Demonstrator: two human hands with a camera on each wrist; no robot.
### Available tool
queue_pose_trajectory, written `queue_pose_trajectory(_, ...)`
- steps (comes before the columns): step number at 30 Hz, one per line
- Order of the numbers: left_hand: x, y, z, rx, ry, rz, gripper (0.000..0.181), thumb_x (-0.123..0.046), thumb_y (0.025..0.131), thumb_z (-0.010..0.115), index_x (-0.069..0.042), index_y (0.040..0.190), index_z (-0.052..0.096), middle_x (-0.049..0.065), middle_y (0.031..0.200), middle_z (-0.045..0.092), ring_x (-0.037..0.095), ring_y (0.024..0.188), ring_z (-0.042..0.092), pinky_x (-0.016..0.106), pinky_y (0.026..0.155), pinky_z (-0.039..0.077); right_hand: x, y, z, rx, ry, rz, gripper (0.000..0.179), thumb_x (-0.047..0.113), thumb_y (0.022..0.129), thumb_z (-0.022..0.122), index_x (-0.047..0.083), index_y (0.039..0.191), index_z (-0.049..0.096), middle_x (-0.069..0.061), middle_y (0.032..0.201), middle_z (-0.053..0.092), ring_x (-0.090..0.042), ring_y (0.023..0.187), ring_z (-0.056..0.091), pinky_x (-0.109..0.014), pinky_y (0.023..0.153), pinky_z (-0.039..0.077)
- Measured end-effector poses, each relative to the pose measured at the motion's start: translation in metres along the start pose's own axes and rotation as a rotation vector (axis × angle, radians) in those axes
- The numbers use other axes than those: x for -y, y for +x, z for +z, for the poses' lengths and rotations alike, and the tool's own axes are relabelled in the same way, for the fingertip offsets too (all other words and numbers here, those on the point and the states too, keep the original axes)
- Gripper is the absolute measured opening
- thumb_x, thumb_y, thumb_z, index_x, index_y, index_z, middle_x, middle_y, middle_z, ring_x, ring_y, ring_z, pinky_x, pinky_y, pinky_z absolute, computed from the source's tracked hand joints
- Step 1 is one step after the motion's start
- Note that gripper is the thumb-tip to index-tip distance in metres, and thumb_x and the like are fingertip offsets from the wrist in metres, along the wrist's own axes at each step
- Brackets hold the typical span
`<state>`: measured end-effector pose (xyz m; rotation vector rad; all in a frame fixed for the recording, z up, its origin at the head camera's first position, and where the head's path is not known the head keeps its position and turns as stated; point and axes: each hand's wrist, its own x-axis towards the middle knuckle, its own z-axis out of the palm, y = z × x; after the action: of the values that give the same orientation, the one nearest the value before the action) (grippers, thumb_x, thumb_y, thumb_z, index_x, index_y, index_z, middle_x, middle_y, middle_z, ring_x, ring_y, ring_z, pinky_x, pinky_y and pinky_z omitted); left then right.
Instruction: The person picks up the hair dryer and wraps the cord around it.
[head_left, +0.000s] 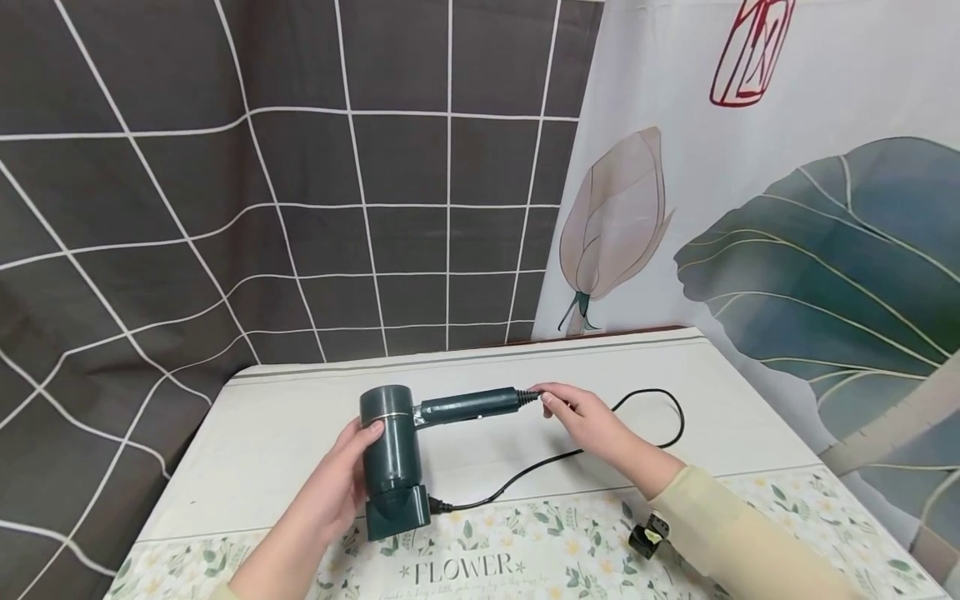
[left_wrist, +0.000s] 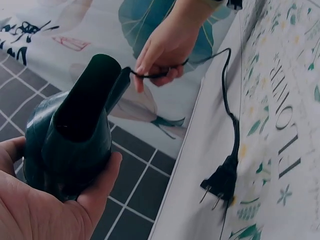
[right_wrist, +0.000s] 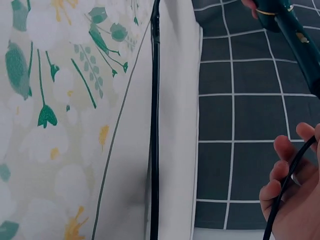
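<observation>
A dark green hair dryer [head_left: 392, 454] is held above the table, its barrel gripped by my left hand [head_left: 341, 479] with the thumb across the near side. The flat nozzle [left_wrist: 85, 107] points toward the left wrist camera. Its handle [head_left: 468, 406] stretches to the right, ending in a ribbed cord sleeve. Just past that sleeve my right hand [head_left: 577, 414] pinches the black cord [right_wrist: 295, 167] between thumb and fingers. From there the cord loops to the right and back across the table to a two-pin plug [left_wrist: 220, 182], close to the nozzle in the head view.
The table [head_left: 300, 433] has a white cover with a floral strip marked FLOWER along its front. A dark gridded curtain [head_left: 405, 167] hangs behind and to the left; a white lotus-print curtain [head_left: 637, 67] hangs to the right. A black wrist device [head_left: 648, 535] sits by the right sleeve.
</observation>
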<state>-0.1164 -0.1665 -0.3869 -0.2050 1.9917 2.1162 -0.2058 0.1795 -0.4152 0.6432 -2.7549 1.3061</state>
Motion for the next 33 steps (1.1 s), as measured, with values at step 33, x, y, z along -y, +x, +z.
queue_pose_trajectory(33,0.000,-0.010,0.028,-0.016,0.003,0.043,0.092,-0.040,0.099,0.061,-0.010,0.157,-0.003,0.028,0.139,0.048,0.037,0.126,0.052,0.066,0.106,0.030,0.066,-0.022,0.034,0.051,-0.578,-0.080,0.019,0.026,0.102,0.057,0.012,0.102,0.069,0.001,0.085,0.070,-0.016,0.077,0.068,-0.037,0.069,0.054)
